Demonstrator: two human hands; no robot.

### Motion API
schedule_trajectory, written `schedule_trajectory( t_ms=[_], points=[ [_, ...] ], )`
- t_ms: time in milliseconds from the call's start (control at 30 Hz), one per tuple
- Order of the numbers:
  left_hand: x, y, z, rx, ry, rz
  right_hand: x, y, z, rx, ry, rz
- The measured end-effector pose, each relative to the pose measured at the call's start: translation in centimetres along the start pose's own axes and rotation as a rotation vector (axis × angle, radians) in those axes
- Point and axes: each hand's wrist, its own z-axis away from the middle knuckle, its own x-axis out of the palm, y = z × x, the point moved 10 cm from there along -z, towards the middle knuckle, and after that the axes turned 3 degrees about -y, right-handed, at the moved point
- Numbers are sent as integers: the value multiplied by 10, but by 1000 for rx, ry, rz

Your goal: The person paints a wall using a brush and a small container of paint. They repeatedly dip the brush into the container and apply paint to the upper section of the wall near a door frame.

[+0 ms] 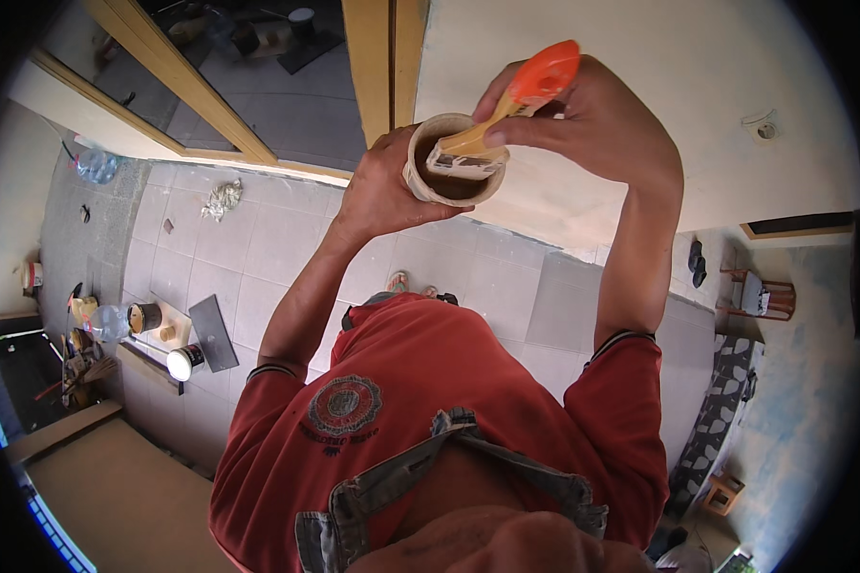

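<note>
My left hand [383, 186] is wrapped around a pale cup-like container [413, 175], its mouth turned up to the camera. Inside it, something brownish shows, though how full it is cannot be told. Between the thumb and fingers of my right hand [588, 122] is the handle of a flat paintbrush [498, 122], orange at its end and yellowish nearer the bristles. The brush head lies over the container's mouth, with pale paint on its ferrule and bristles. Both hands are raised beside a cream wall [688, 86].
Wood-framed glass [294, 107] adjoins the wall. On the tiled floor lie a crumpled rag [222, 199], a dark board [213, 333], a white-topped can [185, 363], an open tub [144, 317] and a clear plastic bottle [107, 323]. A wooden chair [780, 299] stands at the right.
</note>
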Motion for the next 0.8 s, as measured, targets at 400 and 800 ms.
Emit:
schedule_trajectory(
  t_ms=[400, 800],
  points=[
    [9, 3, -5, 80, -59, -112, 31, 20, -6, 139, -51, 87],
    [-43, -40, -23, 205, -154, -105, 37, 17, -48, 167, 173, -76]
  ],
)
